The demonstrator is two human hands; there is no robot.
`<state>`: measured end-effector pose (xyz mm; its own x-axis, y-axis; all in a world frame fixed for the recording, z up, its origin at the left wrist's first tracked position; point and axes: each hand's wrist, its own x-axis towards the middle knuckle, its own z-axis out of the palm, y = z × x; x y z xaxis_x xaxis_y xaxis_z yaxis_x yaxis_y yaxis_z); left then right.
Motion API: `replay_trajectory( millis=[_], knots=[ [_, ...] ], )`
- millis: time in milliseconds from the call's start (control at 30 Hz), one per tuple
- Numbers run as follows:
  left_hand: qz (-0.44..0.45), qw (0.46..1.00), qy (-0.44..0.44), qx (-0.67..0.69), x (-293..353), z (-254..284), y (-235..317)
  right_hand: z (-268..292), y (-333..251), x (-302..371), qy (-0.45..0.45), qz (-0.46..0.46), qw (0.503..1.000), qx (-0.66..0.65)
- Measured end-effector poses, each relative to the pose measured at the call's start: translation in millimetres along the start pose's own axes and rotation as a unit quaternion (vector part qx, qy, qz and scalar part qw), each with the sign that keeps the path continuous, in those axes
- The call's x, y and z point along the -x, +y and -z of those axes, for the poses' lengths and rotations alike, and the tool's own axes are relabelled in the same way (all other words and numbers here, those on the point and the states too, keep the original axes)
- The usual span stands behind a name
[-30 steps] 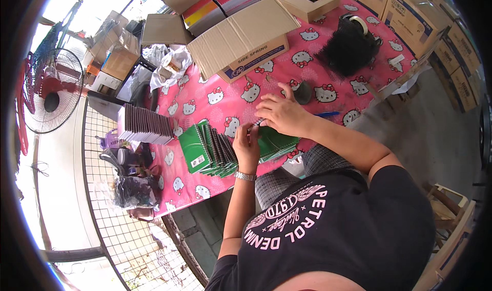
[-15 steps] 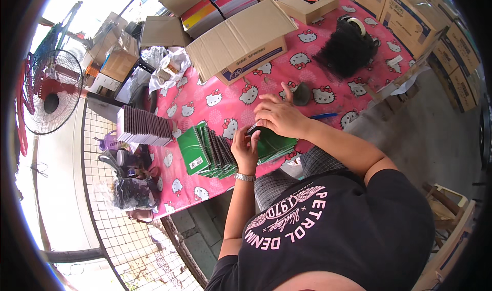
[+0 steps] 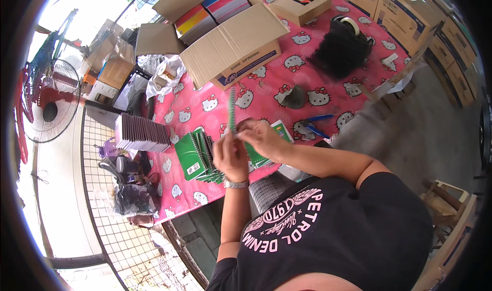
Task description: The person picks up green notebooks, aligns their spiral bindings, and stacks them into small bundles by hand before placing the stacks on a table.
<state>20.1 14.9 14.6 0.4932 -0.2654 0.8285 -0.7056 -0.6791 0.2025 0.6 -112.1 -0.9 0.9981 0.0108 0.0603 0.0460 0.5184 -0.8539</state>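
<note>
A green spiral notebook (image 3: 232, 111) stands on edge, blurred and seen nearly edge-on, between my hands. Its lower end is in my left hand (image 3: 229, 155), fingers closed around it. My right hand (image 3: 262, 139) has its fingers pinched together at the same end, beside the binding; the fingertips are partly hidden. Left of my hands, a fanned stack of green spiral notebooks (image 3: 190, 157) lies on the table. More green notebooks (image 3: 281, 131) lie partly hidden under my right hand and forearm. Blue-handled pliers (image 3: 319, 125) rest just beyond that forearm.
The pink patterned tablecloth (image 3: 210, 119) holds an open cardboard box (image 3: 233, 45) of colourful books, a pile of black wire coils (image 3: 341, 53) with a tape roll (image 3: 350, 25), a dark lump (image 3: 295, 97) and stacked notebooks (image 3: 141, 132). A fan (image 3: 50, 104) stands left.
My hands have drawn left and slightly nearer to me. A green notebook now stands on edge in them, and my right hand's spread fingers have closed. The pliers are more exposed.
</note>
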Motion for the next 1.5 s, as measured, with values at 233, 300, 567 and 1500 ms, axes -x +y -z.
replay_trajectory(
  millis=[233,300,567,1500],
  knots=[
    [0.463,0.868,0.146,0.103,0.2,87.4,-81.4,160.2,-44.6,-52.2,0.231,0.262,0.722,0.597],
    [0.411,0.908,-0.013,-0.077,21.8,97.0,-90.1,239.4,-46.0,-55.2,0.384,0.134,0.592,0.696],
    [0.119,0.98,-0.009,-0.159,13.3,43.9,-41.5,320.7,-39.7,-38.4,0.219,0.058,0.448,0.865],
    [0.014,0.974,-0.202,-0.098,15.5,-63.7,44.4,122.6,-41.8,28.9,0.009,0.257,0.813,0.523]
  ],
)
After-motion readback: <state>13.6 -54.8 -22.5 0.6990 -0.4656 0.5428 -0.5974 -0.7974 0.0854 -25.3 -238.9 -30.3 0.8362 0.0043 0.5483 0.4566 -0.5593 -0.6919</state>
